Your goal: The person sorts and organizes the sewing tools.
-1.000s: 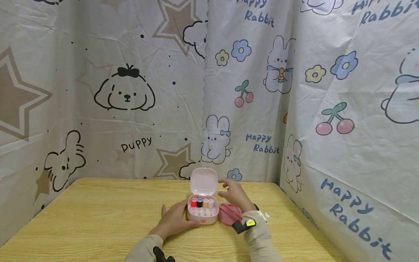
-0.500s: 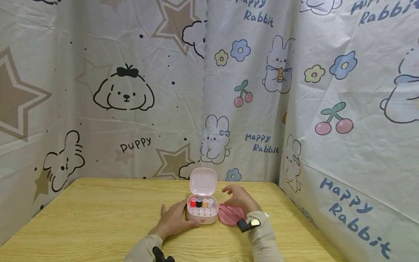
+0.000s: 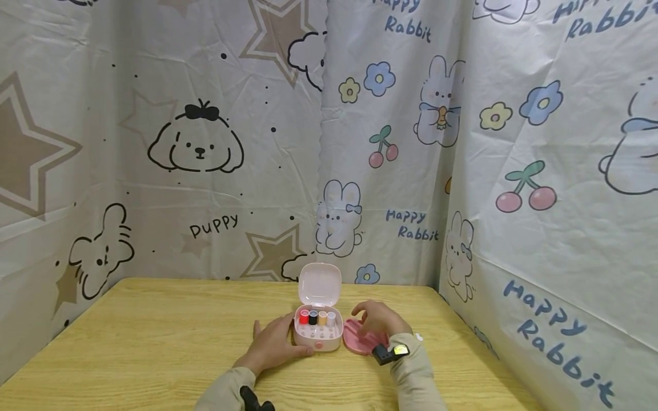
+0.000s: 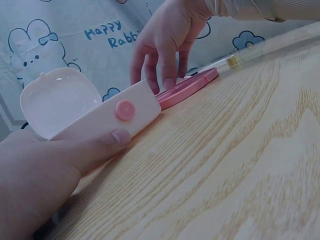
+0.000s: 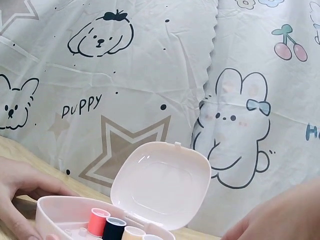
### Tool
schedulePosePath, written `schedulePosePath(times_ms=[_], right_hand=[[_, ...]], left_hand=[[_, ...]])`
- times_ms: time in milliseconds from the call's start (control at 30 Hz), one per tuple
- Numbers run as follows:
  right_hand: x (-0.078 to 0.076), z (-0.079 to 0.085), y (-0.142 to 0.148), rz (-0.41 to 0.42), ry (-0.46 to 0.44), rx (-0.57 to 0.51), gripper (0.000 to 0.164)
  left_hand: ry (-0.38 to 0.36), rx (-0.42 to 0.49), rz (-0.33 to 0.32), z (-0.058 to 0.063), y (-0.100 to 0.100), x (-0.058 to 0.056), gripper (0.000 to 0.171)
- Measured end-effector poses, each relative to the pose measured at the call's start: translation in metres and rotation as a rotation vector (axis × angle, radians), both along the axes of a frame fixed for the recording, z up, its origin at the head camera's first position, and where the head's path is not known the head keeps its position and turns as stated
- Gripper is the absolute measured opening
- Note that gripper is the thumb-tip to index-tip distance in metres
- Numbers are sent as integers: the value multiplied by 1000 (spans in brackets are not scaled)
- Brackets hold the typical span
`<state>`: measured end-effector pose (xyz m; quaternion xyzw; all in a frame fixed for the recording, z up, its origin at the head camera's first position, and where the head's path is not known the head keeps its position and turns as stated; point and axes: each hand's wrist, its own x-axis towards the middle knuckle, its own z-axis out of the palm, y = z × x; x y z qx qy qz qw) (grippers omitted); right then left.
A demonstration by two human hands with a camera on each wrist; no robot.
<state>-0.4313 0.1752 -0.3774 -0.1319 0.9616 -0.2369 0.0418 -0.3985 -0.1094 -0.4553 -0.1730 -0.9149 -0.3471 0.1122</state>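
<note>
Basically, one steadied while the other reached down

My left hand (image 3: 275,345) had the pink box (image 3: 334,343) gripped at its near-left corner, thumb laid along the front wall, probably so it wouldn't slide. My right hand (image 3: 382,319) was loosely bent, fingers parted, tips down at the pink tray (image 3: 352,348); nothing visible in them. Tray sat just right of the box, likely for easy reach. Lid (image 3: 320,283) stood open, leaning back on its hinge, so the inside showed. Red spool (image 3: 305,317), black spool (image 3: 313,318), peach spool (image 3: 323,318) and white spool (image 3: 331,318) stood upright in one row, presumably on pegs like the bare pegs (image 3: 311,331) in front. Box was pale, smooth, rounded plastic with a round button (image 4: 125,110). Tray looked flatter, deeper pink. Table (image 3: 154,342) had yellowish wood grain; creased, printed cloth (image 3: 277,171) hung behind.
</note>
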Motion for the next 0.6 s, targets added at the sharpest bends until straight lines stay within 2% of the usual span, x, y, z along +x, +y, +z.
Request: schedulePosePath(times_ms=[233, 600], right_hand=[[-1, -9, 1, -32, -46, -27, 48], [-2, -12, -2, -65, -60, 34, 42]], left_hand=[[-3, 4, 7, 0, 1, 1, 107], [0, 4, 6, 1, 2, 2, 107]])
